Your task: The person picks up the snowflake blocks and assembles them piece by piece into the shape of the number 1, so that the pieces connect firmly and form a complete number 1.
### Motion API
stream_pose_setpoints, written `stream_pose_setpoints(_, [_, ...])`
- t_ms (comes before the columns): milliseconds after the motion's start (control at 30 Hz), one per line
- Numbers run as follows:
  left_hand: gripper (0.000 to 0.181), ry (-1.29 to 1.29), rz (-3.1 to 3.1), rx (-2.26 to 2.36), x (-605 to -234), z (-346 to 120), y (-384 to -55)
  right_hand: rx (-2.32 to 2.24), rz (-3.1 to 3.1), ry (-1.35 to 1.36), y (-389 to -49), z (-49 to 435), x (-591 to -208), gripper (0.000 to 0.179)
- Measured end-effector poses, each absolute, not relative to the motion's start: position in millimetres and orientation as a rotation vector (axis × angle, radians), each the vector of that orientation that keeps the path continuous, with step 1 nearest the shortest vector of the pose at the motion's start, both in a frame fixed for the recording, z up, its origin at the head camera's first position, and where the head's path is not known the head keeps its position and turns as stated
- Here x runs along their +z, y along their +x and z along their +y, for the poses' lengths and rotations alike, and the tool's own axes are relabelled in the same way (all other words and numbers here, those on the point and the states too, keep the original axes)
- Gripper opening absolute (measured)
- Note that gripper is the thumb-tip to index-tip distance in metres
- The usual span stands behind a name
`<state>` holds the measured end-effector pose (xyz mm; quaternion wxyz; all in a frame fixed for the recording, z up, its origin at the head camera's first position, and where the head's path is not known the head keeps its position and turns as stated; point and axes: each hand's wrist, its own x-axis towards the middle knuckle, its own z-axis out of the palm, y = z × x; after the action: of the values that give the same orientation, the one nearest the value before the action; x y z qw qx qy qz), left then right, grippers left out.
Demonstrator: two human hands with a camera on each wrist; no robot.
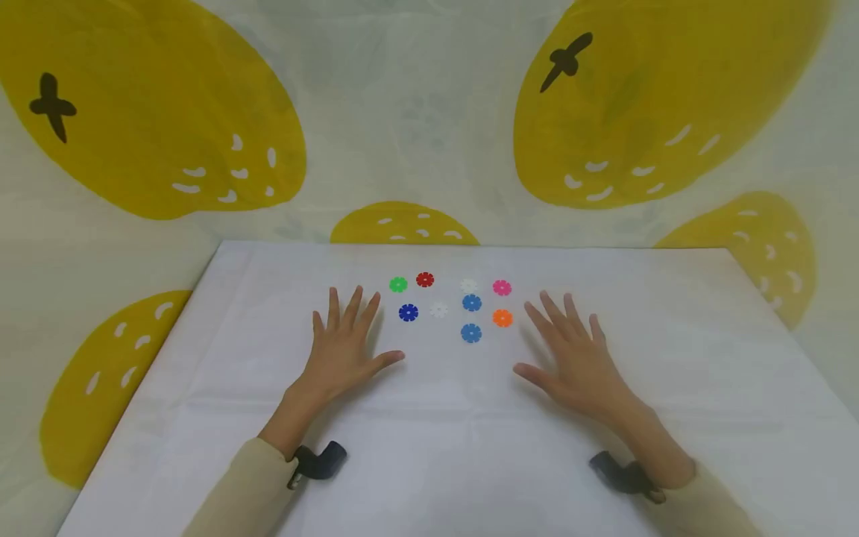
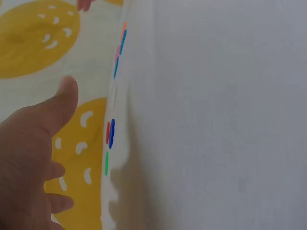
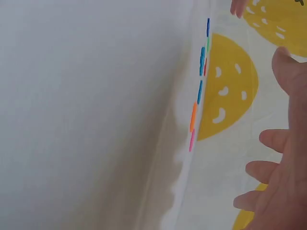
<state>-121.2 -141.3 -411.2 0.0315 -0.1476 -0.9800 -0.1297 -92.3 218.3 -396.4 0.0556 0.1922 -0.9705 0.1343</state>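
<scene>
I see the left hand (image 1: 342, 354) and the right hand (image 1: 582, 367), both with fingers spread wide and thumbs poking toward each other. Nine little discs with notches lie flat on the white bench (image 1: 456, 462), in between the two hands.

The green disc (image 1: 398, 289) is near the left pointing fingertip, with the red disc (image 1: 425, 283) just beside it, farther from those fingers. The dark blue disc (image 1: 408, 316) sits ahead of the left thumb, and one white disc (image 1: 439, 313) is next to it.

The pink disc (image 1: 502, 291) and the orange disc (image 1: 502, 322) are near the right pointing finger. Farther out from it I find two blue discs (image 1: 471, 337) and the other white disc (image 1: 469, 283).

Past all the fingertips hangs a cloth (image 1: 416, 119) with big yellow fruit. Behind the fingers, each wrist wears a black gadget (image 1: 323, 462), next to a cream sleeve (image 1: 241, 492).
</scene>
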Motion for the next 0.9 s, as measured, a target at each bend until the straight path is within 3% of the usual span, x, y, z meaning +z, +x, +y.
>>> stream_pose_setpoints(200, [0.088, -0.432, -2.961, -0.451, -410, -130, -125, 0.595, -2.886, 0.61, -96, 206, -398, 0.084])
stream_pose_setpoints(500, [0.059, -0.274, -2.751, -0.697, -410, -111, -132, 0.963, -2.802, 0.587, -98, 188, -406, 0.058])
stream_pose_setpoints(900, [0.052, -0.117, -2.795, -1.087, -417, -100, -148, 1.163, -2.837, 0.515, -104, 157, -405, 0.046])
